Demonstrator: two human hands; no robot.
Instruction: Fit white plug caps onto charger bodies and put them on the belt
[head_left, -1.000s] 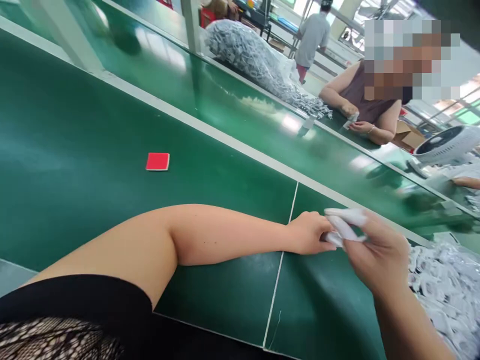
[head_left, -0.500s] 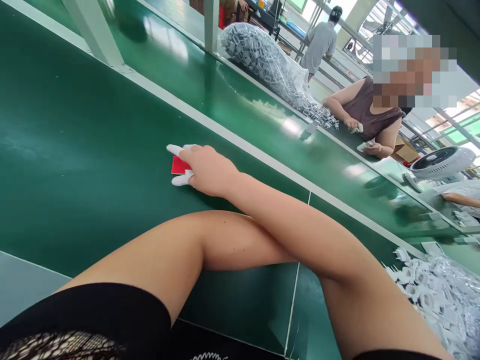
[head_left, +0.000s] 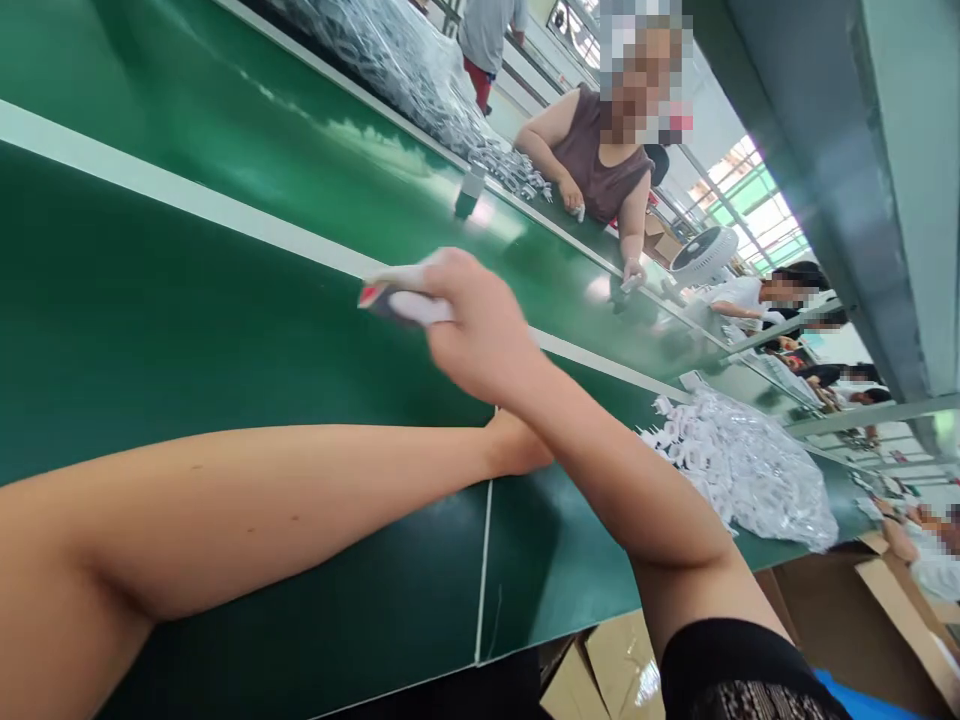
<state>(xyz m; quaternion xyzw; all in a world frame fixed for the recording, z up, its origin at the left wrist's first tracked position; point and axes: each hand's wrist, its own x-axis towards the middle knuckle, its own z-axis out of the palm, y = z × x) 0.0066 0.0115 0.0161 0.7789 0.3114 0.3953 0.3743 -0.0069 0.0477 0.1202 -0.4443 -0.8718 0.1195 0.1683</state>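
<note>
Red marks the exposed end of a small, dark-sided block (head_left: 367,297), clamped between the white-covered fingers of the right hand (head_left: 480,325), which is blurred and appears raised at the near edge of the white strip (head_left: 277,228) crossing the green table (head_left: 225,350). The block's visible long axis points away from the knuckles, leftward and roughly along that strip. The left hand (head_left: 521,445) is farther from the block, on the near side of the strip, partly behind the right forearm (head_left: 600,460); its fingers are hidden, so whether it grips anything cannot be told. Farther right, also on the strip's near side, white parts (head_left: 694,445) spill from a clear bag (head_left: 795,495). Beyond the strip sit a co-worker (head_left: 611,170) in a dark top and a fan (head_left: 705,257).
</note>
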